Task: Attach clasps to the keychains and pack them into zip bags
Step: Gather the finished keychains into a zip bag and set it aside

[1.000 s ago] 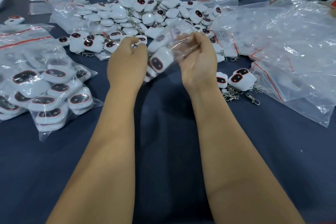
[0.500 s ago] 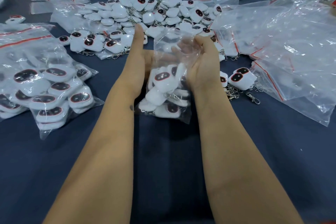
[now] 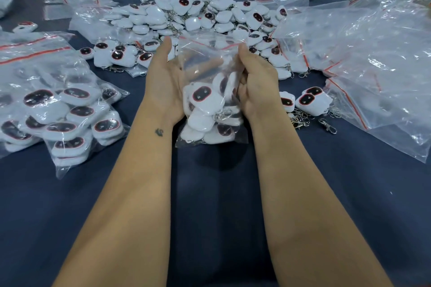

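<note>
The left hand [image 3: 164,81] and the right hand [image 3: 258,81] hold a clear zip bag [image 3: 210,58] upright between them, just above the blue table [image 3: 210,193], near the middle. The left fingers lie straight along the bag's left side, and the right fingers curl around its right side. White keychains [image 3: 205,100] fill the bag's bottom, a big keychain pile [image 3: 198,16] lies far behind, and loose clasps [image 3: 300,119] sit right of it.

Both forearms extend from the lower frame edge toward centre. Left hand [image 3: 164,81]: fingers straight, palm facing inward. Right hand [image 3: 258,81]: fingers curled, gripping. Hands level, slightly apart at frame centre.
</note>
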Tool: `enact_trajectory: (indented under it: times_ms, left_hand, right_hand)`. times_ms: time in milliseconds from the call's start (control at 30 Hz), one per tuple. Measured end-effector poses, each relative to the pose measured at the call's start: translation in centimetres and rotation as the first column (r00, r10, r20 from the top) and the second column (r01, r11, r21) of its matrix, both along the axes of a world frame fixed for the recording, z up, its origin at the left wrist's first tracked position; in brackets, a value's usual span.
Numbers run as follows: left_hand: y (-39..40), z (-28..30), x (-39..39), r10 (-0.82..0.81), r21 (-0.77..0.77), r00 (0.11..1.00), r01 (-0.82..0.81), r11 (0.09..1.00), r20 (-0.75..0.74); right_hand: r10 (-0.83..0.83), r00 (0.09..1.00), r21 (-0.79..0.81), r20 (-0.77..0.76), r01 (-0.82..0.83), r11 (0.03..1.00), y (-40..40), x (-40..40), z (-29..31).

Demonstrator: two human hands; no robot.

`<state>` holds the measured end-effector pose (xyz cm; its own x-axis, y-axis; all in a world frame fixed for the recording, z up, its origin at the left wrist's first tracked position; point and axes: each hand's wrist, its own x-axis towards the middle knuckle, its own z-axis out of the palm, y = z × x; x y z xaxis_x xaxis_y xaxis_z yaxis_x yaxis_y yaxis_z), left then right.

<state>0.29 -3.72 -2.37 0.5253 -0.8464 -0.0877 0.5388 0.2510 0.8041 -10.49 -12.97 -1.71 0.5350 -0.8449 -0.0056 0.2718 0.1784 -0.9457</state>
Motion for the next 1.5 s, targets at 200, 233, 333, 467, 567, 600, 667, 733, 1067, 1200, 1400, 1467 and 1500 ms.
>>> enact_trajectory:
  times_ms: [200,233,333,467,567,600,667,733,1067,1200,1400,1467,1500]
  left_hand:
    - [-0.7,-0.2,-0.4,0.207,0.074,0.972,-0.216,0.974,0.110]
    - [-0.7,-0.2,-0.3,0.257,0.046,0.959,-0.264,0.963,0.116]
    - [-0.7,-0.2,-0.1,0.312,-0.041,0.949,-0.310,0.950,0.037]
    - [-0.7,-0.1,-0.1,0.283,0.014,0.957,-0.283,0.959,-0.066]
    - [-0.8,-0.3,-0.1,0.351,0.017,0.936,-0.351,0.936,-0.036]
    - [-0.8,-0.4,-0.1,0.385,0.006,0.923,-0.385,0.923,0.006]
    - [-0.7,-0.6,-0.1,0.424,0.006,0.902,-0.426,0.905,0.082]
    - [-0.6,-0.7,0.0,0.432,0.014,0.896,-0.435,0.900,0.101]
    - [-0.5,-0.9,0.2,0.438,0.011,0.893,-0.442,0.897,0.105]
    - [-0.6,-0.7,0.2,0.444,0.017,0.895,-0.445,0.895,0.043]
    - [-0.9,-0.8,0.0,0.437,0.047,0.897,-0.440,0.897,0.068]
    - [-0.9,-0.9,0.1,0.445,0.026,0.895,-0.445,0.895,0.019]
    - [-0.9,-0.9,0.1,0.441,0.013,0.898,-0.441,0.897,0.000]
  right_hand:
    - [-0.038,0.998,0.081,0.057,0.033,0.996,-0.5,0.6,-0.5]
    - [-0.044,0.997,0.118,0.065,0.036,0.992,-0.6,0.6,-0.5]
    - [-0.053,0.998,0.106,0.040,0.049,0.993,-0.6,0.7,-0.6]
    - [-0.065,0.997,0.077,0.039,0.062,0.995,-0.6,0.7,-0.7]
    - [-0.050,0.998,0.087,0.026,0.048,0.995,-0.6,0.6,-0.7]
    - [-0.047,0.998,0.089,0.031,0.044,0.995,-0.6,0.7,-0.7]
    - [-0.062,0.997,0.086,0.052,0.057,0.995,-0.5,0.8,-0.8]
    - [-0.097,0.990,0.094,0.102,0.087,0.992,-0.5,0.8,-0.9]
    - [-0.140,0.977,0.088,0.159,0.127,0.988,-0.9,0.9,-0.9]
    - [-0.139,0.975,0.079,0.172,0.127,0.989,-0.9,0.8,-1.0]
    - [-0.099,0.984,0.064,0.146,0.090,0.994,-0.9,0.7,-0.9]
    - [-0.057,0.992,0.022,0.115,0.055,0.998,-0.8,0.7,-0.9]
    - [-0.046,0.994,0.002,0.095,0.046,0.999,-0.7,0.7,-0.9]
